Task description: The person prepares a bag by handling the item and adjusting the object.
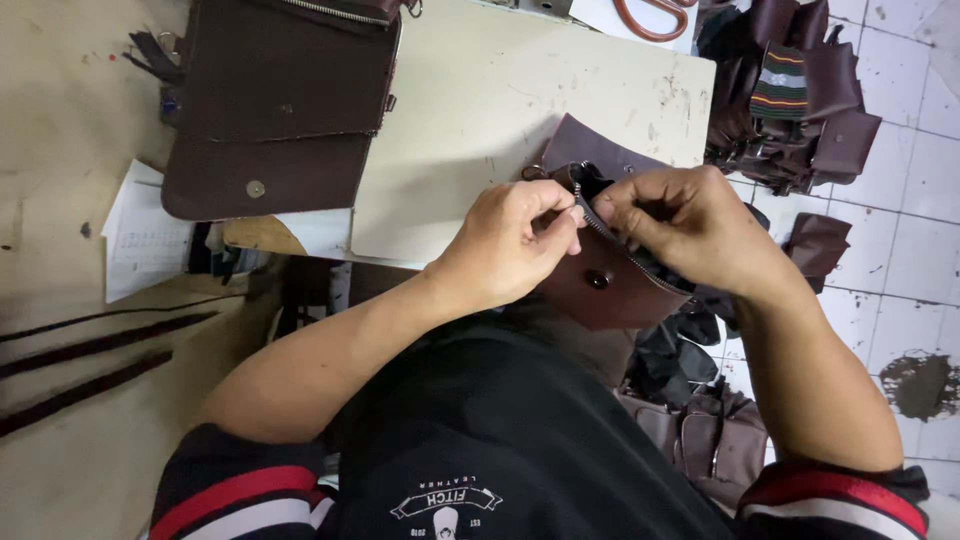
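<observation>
i look down from the head camera at two bare hands working close to my chest. my left hand pinches the near edge of a small dark brown leather pouch, thumb and forefinger closed tight on it beside the zipper. my right hand is curled over the far side of the pouch, fingers bent shut around the zipper edge and the black lining that pokes out there; i cannot tell whether it grips the slider itself, since the knuckles hide it. the pouch hangs just off the front edge of a pale, scuffed worktable, partly over my lap, with a round metal snap showing on its front.

on the table, well apart to the left, lies a larger brown leather bag with its own snap and a zipper along its top. orange-handled scissors sit at the far edge. a heap of brown leather pieces rests on the white tiled floor to the right, and more bags crowd near my right elbow.

the risks, as i judge them: the loose lining sits right against the zipper teeth and could get caught in them; the pouch has no support beneath it, so a slackened pinch could drop it among the pieces below.
</observation>
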